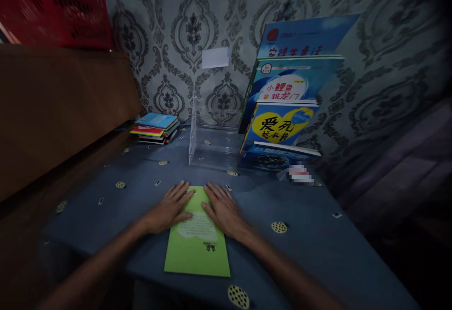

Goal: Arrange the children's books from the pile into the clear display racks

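Observation:
A green book (197, 259) lies flat on the table in front of me, with a pale text patch and a small dark drawing on its cover. My left hand (169, 210) rests on its upper left edge, fingers stretched out, the thumb over the cover. Across from it, my right hand (223, 210) lies flat along the upper right edge, fingers extended. Both palms press down and neither wraps round the book. Beyond the hands stands a clear acrylic rack (215, 159), its right side holding several upright books, among them one with a yellow heart (273, 128).
A small stack of books (157, 120) sits at the back left of the dark patterned tablecloth (141, 206). Left of the table is a brown wooden cabinet (63, 107) bearing a red plastic basket (81, 13). Patterned wallpaper (192, 27) covers the wall behind. A blurred-out item (300, 173) lies right of the rack.

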Action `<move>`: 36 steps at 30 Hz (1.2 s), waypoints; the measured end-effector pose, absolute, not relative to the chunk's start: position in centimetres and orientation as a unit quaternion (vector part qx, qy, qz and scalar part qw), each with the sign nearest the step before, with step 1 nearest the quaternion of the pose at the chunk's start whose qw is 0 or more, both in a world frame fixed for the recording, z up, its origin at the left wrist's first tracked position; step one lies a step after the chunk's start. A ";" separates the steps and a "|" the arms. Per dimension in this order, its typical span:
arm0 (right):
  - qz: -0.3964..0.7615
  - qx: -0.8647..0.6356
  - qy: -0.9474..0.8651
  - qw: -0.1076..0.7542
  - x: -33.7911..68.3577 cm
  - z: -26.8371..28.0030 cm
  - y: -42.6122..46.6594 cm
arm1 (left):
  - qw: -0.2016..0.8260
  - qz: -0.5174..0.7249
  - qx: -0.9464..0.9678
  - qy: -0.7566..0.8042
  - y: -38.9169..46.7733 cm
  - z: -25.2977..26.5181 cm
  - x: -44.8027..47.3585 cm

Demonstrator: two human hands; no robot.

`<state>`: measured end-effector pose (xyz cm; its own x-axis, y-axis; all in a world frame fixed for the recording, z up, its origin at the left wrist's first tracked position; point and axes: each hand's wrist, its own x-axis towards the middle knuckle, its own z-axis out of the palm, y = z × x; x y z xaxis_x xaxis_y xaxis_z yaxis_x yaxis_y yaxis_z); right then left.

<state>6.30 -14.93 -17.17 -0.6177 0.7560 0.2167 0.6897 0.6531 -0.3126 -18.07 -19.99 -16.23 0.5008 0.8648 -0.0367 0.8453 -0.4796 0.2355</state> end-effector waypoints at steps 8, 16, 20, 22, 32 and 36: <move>0.078 -0.409 -0.889 0.189 6.9 -18.0 -15.1 | 0.110 0.039 0.863 0.492 -16.2 -15.9 -17.8; 0.068 -0.417 -0.888 0.180 6.8 -18.2 -15.3 | 0.073 0.047 0.835 0.543 -16.2 -16.1 -15.3; 0.073 -0.428 -0.884 0.171 6.6 -17.7 -15.6 | 0.049 0.080 0.842 0.531 -16.6 -16.4 -13.8; 0.085 -0.426 -0.886 0.162 6.6 -17.2 -15.9 | 0.045 0.102 0.840 0.531 -16.7 -16.7 -13.4; 0.109 -0.417 -0.886 0.172 8.5 -17.1 -17.4 | 0.052 0.173 0.842 0.508 -16.6 -17.7 -14.3; 0.121 -0.416 -0.885 0.169 9.2 -17.1 -18.3 | 0.038 0.181 0.841 0.508 -16.5 -18.0 -14.2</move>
